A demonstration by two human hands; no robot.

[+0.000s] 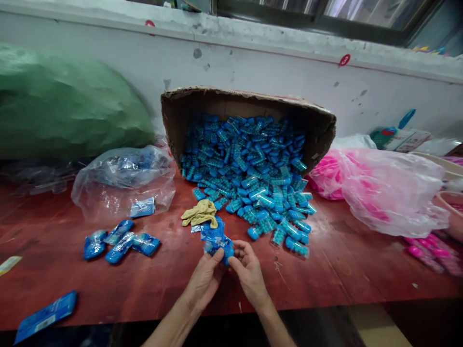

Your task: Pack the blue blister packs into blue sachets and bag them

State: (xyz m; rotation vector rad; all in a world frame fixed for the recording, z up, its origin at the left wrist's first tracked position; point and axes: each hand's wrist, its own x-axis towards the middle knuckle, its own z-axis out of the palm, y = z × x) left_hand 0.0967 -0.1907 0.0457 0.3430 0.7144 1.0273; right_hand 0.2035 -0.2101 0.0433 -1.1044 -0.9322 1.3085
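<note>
My left hand [203, 279] and my right hand [249, 271] meet at the near middle of the red table [343, 262], both gripping a small blue toy in a clear packet [221, 248]. Just beyond it lie a few more blue packets [211, 231] and a crumpled yellow glove [200, 213]. Behind them a tipped cardboard box [318, 130] spills a big heap of blue toys [253, 168] toward me.
Several filled blue packets [121, 242] lie to the left, one more [46, 315] by the near edge. A clear plastic bag [123, 180] and a green sack [61, 106] sit at the left; pink bags [383, 188] and pink toys [430, 255] at the right.
</note>
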